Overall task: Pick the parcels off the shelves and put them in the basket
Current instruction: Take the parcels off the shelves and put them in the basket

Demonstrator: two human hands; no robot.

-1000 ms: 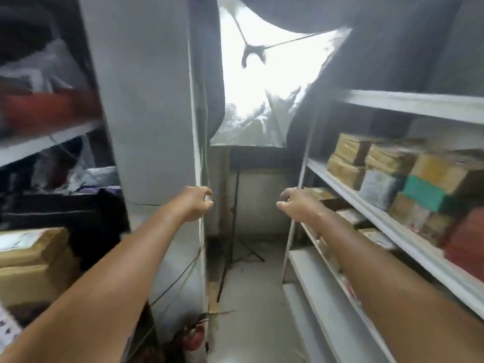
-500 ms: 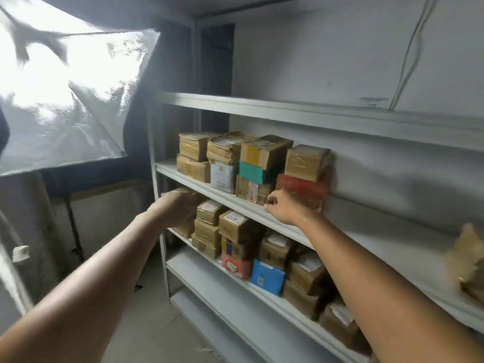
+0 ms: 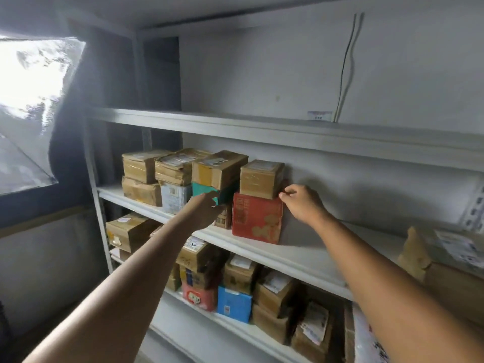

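A white metal middle shelf (image 3: 314, 258) runs along the wall. On it stand a brown taped cardboard parcel (image 3: 141, 191) at the left, a white barcoded box (image 3: 174, 196) beside it, a red gold-printed carton (image 3: 256, 221) and, well apart at the right, a large torn brown parcel (image 3: 450, 268). The lower white shelf (image 3: 230, 328) carries a red packet (image 3: 199, 297) just beside a blue box (image 3: 234, 303).

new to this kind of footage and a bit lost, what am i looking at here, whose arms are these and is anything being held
There is no machine: one camera sits on a person's head, looking forward and down, so both arms are the wearer's own. Metal shelves hold taped cardboard parcels. The right hand is at the corner where a small brown parcel sits on a red box. The left hand is blurred in front of a teal box. Neither plainly holds anything; no basket shows.
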